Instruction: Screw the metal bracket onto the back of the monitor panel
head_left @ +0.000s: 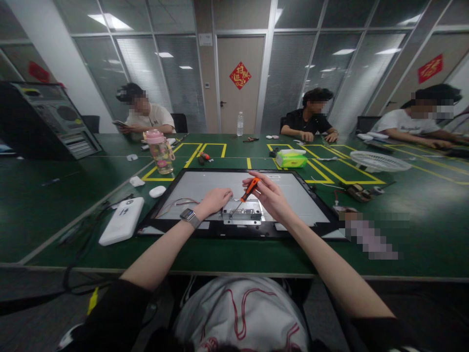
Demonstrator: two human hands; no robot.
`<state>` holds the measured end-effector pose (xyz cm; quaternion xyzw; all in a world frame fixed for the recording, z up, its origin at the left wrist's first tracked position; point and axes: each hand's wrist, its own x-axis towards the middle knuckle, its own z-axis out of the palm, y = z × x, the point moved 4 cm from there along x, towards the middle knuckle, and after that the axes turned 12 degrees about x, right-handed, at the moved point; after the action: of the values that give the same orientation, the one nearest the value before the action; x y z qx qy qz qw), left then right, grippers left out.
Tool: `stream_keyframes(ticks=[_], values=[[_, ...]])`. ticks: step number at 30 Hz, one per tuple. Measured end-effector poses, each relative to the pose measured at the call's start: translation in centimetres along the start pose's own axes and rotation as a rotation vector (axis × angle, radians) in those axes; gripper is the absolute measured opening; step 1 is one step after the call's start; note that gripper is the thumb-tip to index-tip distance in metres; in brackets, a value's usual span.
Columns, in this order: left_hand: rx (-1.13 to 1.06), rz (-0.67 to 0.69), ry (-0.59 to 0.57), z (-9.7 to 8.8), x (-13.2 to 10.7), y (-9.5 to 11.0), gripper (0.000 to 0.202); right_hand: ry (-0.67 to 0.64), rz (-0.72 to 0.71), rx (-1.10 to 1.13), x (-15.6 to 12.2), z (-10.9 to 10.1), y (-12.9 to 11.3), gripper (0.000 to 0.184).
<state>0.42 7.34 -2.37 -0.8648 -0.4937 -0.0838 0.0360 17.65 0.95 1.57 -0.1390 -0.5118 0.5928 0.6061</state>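
A flat panel [198,183] with a black frame lies on the green table before me. On its near middle part sits a silver metal bracket [251,210]. My right hand [269,195] grips an orange and black screwdriver [251,188], held at a slant with its tip down at the bracket's left part. Whether the tip sits in a screw is too small to tell. My left hand [216,199] rests at the bracket's left edge, fingers curled together; what is under them is hidden. Thin wires [179,201] run over the panel left of that hand.
Left of the panel are a white power bank [122,221], a white case [157,191] and a pink-lidded bottle [159,151]. Beyond it lies a green tissue pack [291,158]. A white fan grille [381,161] and small motor parts [357,192] lie right. Several people sit across the table.
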Motion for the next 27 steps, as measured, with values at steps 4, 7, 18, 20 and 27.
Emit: stream_keyframes(ticks=[4,7,18,20,27], values=[[0.001,-0.005,-0.003,0.1,0.0,-0.1,0.040,0.033,-0.033,-0.099,0.0,-0.4,0.1,0.032],[-0.001,-0.006,0.001,0.1,0.0,-0.2,0.041,0.077,-0.060,-0.142,0.1,-0.9,0.3,0.029],[-0.005,0.001,0.004,-0.1,-0.1,0.0,0.040,0.127,-0.066,-0.136,0.1,-1.5,0.5,0.023],[-0.004,0.000,0.002,-0.1,-0.1,0.0,0.039,0.111,-0.053,-0.113,0.1,-1.3,0.3,0.027],[0.003,-0.005,0.003,0.2,0.1,-0.1,0.040,0.086,-0.034,-0.041,0.1,-0.6,-0.2,0.032]])
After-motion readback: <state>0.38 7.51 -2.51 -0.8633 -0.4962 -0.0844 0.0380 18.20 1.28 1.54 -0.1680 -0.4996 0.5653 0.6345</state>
